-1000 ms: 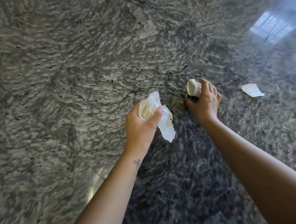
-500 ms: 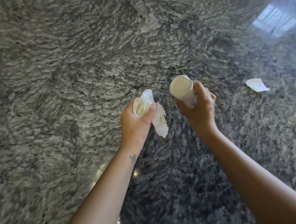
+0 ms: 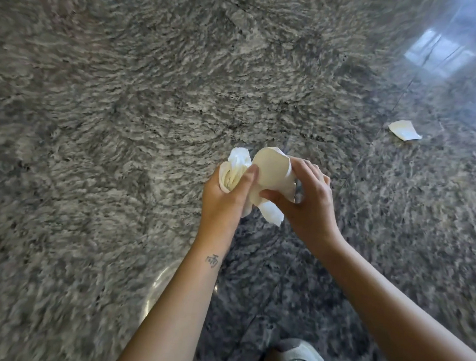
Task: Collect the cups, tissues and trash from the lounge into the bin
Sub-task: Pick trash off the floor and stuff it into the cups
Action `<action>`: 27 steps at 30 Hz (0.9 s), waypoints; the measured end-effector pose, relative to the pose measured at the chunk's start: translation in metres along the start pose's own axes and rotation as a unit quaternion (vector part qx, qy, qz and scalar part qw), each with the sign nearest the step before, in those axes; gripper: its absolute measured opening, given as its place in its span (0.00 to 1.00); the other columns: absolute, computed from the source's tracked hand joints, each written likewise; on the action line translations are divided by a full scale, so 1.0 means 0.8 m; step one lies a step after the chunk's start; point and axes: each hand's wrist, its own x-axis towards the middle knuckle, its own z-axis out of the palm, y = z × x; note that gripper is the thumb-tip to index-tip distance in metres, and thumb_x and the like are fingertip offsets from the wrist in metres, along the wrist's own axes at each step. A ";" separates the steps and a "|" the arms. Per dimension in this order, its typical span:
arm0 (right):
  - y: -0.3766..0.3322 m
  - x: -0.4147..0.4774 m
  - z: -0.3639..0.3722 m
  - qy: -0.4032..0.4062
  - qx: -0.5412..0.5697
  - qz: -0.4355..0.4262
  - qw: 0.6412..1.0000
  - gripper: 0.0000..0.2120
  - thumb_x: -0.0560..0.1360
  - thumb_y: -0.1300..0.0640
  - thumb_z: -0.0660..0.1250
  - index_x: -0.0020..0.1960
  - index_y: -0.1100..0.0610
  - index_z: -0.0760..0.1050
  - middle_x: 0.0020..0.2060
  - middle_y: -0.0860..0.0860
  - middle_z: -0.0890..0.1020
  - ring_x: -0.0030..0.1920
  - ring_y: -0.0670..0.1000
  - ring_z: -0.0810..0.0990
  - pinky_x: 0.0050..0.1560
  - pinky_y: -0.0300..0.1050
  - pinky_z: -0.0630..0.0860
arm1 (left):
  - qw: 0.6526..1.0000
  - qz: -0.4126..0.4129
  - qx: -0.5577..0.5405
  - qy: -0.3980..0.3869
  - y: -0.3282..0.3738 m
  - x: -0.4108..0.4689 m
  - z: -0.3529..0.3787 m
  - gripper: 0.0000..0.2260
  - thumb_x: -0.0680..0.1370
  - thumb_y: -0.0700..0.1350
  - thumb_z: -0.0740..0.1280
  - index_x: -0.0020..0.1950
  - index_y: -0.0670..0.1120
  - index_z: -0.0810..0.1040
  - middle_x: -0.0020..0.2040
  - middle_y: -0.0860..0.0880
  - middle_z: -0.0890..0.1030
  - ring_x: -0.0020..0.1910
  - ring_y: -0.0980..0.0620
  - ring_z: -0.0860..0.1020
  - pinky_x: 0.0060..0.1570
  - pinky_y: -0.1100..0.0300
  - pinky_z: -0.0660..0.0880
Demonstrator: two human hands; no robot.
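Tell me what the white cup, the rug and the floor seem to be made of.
The cup: probably thin paper, matte white; its rim is dented.
The rug: soft shaggy pile, grey, long loose fibres.
The floor: likely polished stone, dark and speckled; it reflects a bright window.

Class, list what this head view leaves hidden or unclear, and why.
Bin: outside the head view.
Tissues: number unclear, bunched in the left hand grip.
Cup: far end hidden by the right hand.
White scrap on the floor: too small to identify.
Shoe: cut by the bottom edge.
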 end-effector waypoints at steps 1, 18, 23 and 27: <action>-0.002 -0.003 0.000 -0.003 0.000 -0.009 1.000 0.24 0.64 0.50 0.73 0.56 0.59 0.76 0.50 0.41 0.74 0.52 0.44 0.71 0.54 0.43 0.60 | 1.000 0.000 0.002 0.000 0.000 -0.003 -0.001 0.05 0.73 0.48 0.70 0.44 0.49 0.76 0.36 0.47 0.76 0.34 0.50 0.73 0.28 0.60 0.69; 0.017 0.001 -0.025 -0.043 0.033 -0.020 0.998 0.36 0.64 0.45 0.73 0.66 0.55 0.65 0.59 0.40 0.71 0.60 0.46 0.73 0.61 0.58 0.69 | 0.994 0.080 0.066 0.029 -0.012 0.008 0.013 0.02 0.75 0.46 0.69 0.43 0.54 0.78 0.37 0.57 0.81 0.37 0.60 0.79 0.38 0.63 0.75; 0.065 0.030 -0.052 0.001 -0.001 -0.024 1.000 0.29 0.71 0.43 0.64 0.65 0.58 0.67 0.59 0.48 0.73 0.59 0.54 0.75 0.58 0.62 0.71 | 0.984 0.120 0.135 0.010 -0.016 0.036 0.041 0.02 0.72 0.53 0.67 0.41 0.56 0.76 0.36 0.59 0.80 0.35 0.62 0.77 0.34 0.69 0.72; 0.128 0.058 -0.059 0.067 0.000 0.057 0.996 0.21 0.75 0.48 0.60 0.64 0.59 0.69 0.57 0.47 0.74 0.59 0.50 0.74 0.60 0.58 0.70 | 0.979 0.109 0.169 -0.011 -0.028 0.068 0.072 0.03 0.72 0.53 0.66 0.40 0.56 0.76 0.38 0.58 0.80 0.35 0.61 0.77 0.36 0.68 0.72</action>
